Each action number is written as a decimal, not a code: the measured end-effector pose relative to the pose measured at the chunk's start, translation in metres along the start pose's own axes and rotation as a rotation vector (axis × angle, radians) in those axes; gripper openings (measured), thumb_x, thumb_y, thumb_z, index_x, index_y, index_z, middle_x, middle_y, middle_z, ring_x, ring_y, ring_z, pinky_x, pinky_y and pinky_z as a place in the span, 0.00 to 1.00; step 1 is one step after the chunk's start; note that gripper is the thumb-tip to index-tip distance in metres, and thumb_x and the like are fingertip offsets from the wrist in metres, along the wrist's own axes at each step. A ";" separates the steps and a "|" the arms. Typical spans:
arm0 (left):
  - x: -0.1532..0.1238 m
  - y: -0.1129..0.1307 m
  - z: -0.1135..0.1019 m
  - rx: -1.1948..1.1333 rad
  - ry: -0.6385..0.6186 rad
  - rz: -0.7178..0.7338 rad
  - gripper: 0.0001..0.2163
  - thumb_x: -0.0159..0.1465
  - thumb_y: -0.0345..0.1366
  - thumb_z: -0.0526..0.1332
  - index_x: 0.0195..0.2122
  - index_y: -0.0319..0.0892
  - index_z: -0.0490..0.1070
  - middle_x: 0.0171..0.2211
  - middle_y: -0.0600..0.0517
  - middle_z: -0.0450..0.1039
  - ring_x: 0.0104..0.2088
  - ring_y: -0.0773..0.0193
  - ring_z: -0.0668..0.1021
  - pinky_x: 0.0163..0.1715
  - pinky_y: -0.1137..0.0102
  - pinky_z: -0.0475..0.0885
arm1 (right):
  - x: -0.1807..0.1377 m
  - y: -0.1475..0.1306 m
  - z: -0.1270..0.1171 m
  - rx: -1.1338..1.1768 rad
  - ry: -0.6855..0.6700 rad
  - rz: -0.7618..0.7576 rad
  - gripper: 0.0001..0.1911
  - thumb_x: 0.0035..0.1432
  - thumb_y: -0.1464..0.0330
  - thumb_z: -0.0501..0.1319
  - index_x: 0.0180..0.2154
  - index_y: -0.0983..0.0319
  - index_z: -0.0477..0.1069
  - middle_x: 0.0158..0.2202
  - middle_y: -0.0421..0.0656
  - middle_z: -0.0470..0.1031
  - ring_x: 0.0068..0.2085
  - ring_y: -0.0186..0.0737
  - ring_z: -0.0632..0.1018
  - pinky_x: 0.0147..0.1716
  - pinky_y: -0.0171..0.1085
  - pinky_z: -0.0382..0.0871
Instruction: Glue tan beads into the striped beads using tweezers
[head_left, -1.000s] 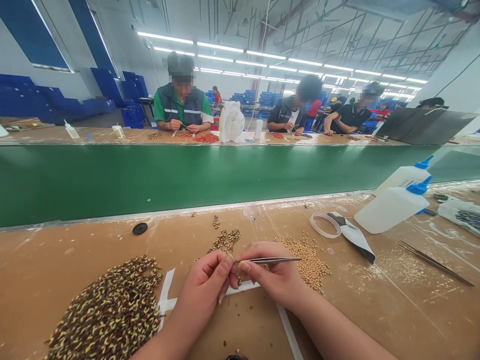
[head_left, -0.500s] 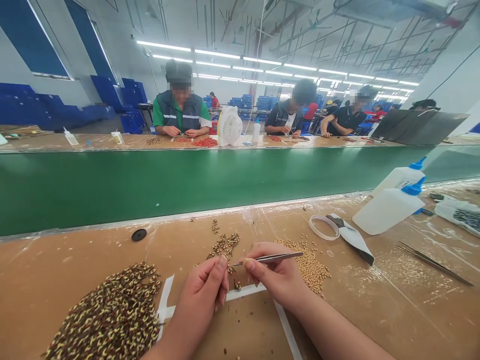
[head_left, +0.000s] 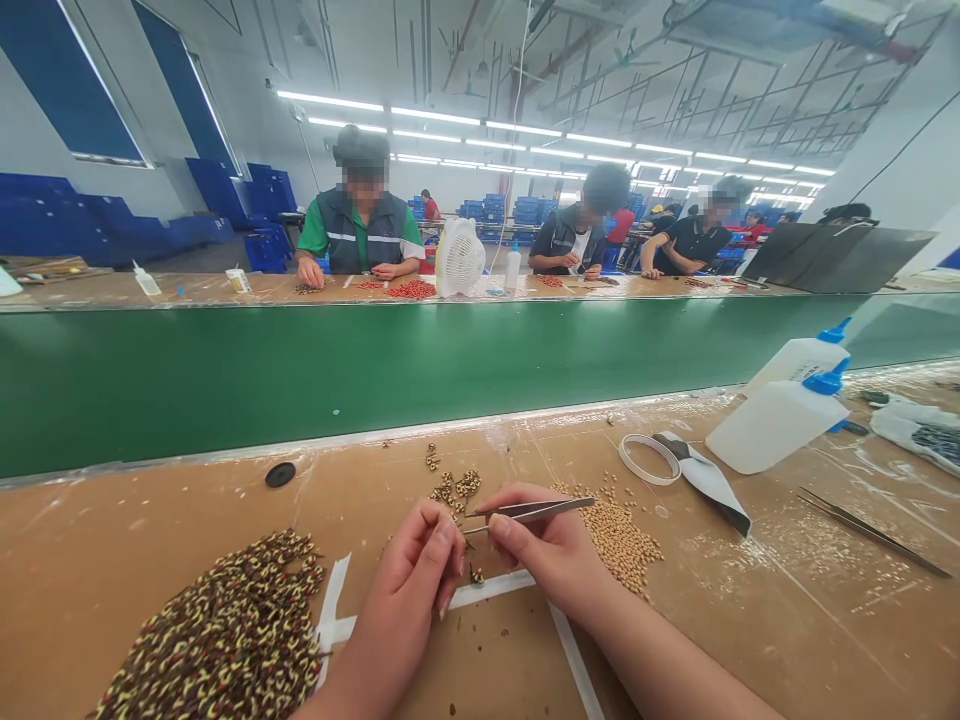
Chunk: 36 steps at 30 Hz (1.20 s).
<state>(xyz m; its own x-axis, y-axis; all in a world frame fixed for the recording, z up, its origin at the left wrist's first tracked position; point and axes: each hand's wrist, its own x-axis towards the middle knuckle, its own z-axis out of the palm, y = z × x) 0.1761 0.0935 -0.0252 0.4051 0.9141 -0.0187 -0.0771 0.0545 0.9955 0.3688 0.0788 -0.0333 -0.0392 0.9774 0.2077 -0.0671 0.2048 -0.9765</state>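
My right hand (head_left: 544, 548) pinches a pair of steel tweezers (head_left: 536, 510), their tips pointing left toward my left hand (head_left: 416, 575). My left hand's thumb and fingers are pressed together around something too small to make out. A tiny patterned piece (head_left: 475, 576) lies on the brown table just below the tweezer tips, on a white tape line (head_left: 491, 590). A big heap of dark, yellow-flecked pieces (head_left: 217, 635) lies left of my left hand. A pile of small tan beads (head_left: 622, 540) sits right of my right hand, and a few assembled pieces (head_left: 454, 487) lie beyond my fingers.
Two white squeeze bottles with blue caps (head_left: 780, 420) lie at the right, beside a tape ring (head_left: 649, 458) and a second pair of tweezers (head_left: 870, 530). A green conveyor belt (head_left: 375, 370) runs across. Other people sit working at the far bench by a white fan (head_left: 459, 258).
The tweezers drew slightly away from my left fingers, and their arms now look a little apart. A tiny piece now lies on the tape line. A person opposite reached one arm out.
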 end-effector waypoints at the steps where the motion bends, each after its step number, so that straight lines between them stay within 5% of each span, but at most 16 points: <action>1: 0.001 0.000 0.000 -0.004 -0.001 0.001 0.22 0.74 0.58 0.60 0.34 0.44 0.67 0.26 0.59 0.63 0.22 0.71 0.61 0.24 0.74 0.57 | 0.000 -0.001 0.000 -0.005 -0.001 -0.012 0.22 0.64 0.48 0.72 0.42 0.62 0.83 0.25 0.38 0.72 0.25 0.32 0.69 0.25 0.32 0.63; 18: 0.006 0.003 0.002 0.031 0.065 -0.008 0.25 0.66 0.63 0.66 0.35 0.42 0.74 0.27 0.57 0.65 0.21 0.73 0.58 0.21 0.75 0.55 | 0.002 -0.006 0.001 -0.049 0.025 -0.064 0.20 0.65 0.50 0.71 0.42 0.60 0.85 0.24 0.38 0.73 0.25 0.33 0.71 0.27 0.33 0.69; 27: 0.007 -0.001 -0.002 0.077 0.089 0.008 0.20 0.66 0.57 0.70 0.40 0.43 0.80 0.31 0.53 0.73 0.25 0.69 0.63 0.23 0.75 0.56 | 0.001 -0.006 0.003 -0.022 0.035 -0.057 0.19 0.65 0.51 0.72 0.42 0.60 0.84 0.25 0.38 0.74 0.26 0.33 0.71 0.27 0.33 0.68; 36: 0.006 0.000 -0.004 0.052 0.074 -0.038 0.23 0.65 0.60 0.70 0.33 0.42 0.76 0.23 0.58 0.64 0.23 0.70 0.59 0.23 0.75 0.54 | 0.000 -0.006 0.003 -0.039 0.011 -0.058 0.15 0.65 0.53 0.72 0.42 0.59 0.85 0.27 0.40 0.76 0.28 0.34 0.74 0.30 0.34 0.71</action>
<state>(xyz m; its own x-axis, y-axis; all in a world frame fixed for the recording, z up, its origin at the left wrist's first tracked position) 0.1751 0.1010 -0.0253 0.3379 0.9392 -0.0614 -0.0146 0.0704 0.9974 0.3663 0.0772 -0.0272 -0.0250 0.9643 0.2638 -0.0305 0.2630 -0.9643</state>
